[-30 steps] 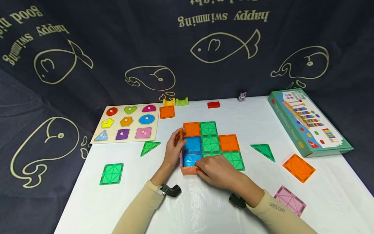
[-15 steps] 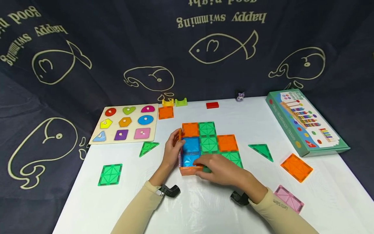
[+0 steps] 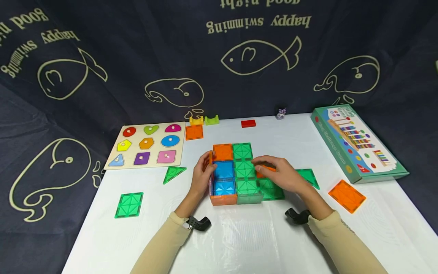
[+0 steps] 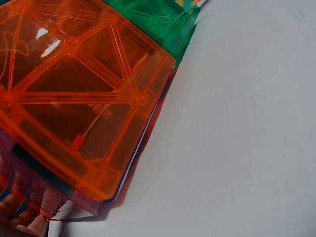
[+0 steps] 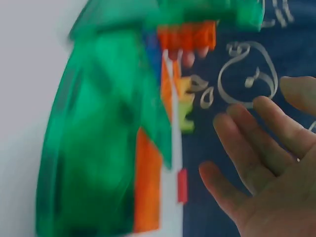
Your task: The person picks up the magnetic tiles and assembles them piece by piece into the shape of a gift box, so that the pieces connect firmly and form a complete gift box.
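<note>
A structure of clear coloured magnetic tiles sits mid-table in the head view: a flat base with blue tiles [image 3: 224, 170], green tiles [image 3: 245, 169] and an orange tile [image 3: 223, 152], plus low upright walls at its left and front. My left hand [image 3: 201, 176] pinches the left wall, an upright orange tile [image 3: 211, 156], thumb on the inner side. In front, an upright orange tile [image 3: 224, 200] stands beside an upright green tile [image 3: 249, 199]. My right hand [image 3: 283, 174] hovers over the base's right side, partly covering another orange tile [image 3: 261, 172]; its fingers are loosely bent and hold nothing in the right wrist view.
Loose tiles lie around: a green square [image 3: 129, 204], green triangles [image 3: 173, 174] [image 3: 309, 177] and orange squares [image 3: 347, 196] [image 3: 194, 132]. A wooden shape puzzle [image 3: 145, 146] is at back left, a green toy box [image 3: 359, 144] at right, a red block [image 3: 248, 123] at the back.
My right hand has left the front wall and moved back and right, fingers opening. The upright green tile it covered now shows beside the orange one. My left hand stays in place.
</note>
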### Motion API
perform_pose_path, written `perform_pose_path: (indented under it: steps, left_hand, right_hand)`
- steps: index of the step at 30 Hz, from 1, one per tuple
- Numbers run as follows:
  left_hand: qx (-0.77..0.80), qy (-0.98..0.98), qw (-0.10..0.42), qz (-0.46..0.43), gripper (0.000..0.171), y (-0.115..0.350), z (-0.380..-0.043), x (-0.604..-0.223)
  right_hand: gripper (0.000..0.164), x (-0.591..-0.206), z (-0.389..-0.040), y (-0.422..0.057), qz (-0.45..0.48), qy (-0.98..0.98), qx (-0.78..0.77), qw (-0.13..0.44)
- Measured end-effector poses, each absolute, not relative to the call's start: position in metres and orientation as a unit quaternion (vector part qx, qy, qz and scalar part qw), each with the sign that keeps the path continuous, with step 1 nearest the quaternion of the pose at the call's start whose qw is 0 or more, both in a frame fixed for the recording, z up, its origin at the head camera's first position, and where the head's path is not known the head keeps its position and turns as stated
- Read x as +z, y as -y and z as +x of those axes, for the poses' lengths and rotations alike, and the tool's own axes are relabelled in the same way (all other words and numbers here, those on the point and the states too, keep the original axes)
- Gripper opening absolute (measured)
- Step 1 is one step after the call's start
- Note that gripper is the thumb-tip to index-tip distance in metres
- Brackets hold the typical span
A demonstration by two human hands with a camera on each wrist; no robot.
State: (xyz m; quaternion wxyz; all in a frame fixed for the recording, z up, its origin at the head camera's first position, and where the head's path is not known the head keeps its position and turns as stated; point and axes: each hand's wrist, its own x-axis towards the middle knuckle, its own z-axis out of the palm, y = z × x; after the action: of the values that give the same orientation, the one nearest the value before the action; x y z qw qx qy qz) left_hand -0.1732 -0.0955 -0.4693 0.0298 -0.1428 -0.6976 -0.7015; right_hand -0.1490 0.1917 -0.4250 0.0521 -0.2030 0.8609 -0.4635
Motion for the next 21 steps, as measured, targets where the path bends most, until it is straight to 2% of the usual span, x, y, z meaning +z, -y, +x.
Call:
perform_pose_path:
  steps: [10,15,21]
  left_hand:
    - [-0.697,0.702,0.026,-0.142,0.05,0.097,-0.172,-0.47]
    - [-0.697,0.702,0.028,-0.143,0.049,0.096,-0.172,-0.47]
    - [-0.697,0.703,0.032,-0.138,0.05,0.096,-0.172,-0.47]
  right_hand:
    - [0.059,-0.446,-0.16,-0.211,-0.091,-0.866,-0.488,0.053]
    - [0.063,-0.446,-0.16,-0.216,-0.037,-0.843,-0.534,0.047]
    - [0.07,-0.439,-0.159,-0.221,0.016,-0.822,-0.561,0.093]
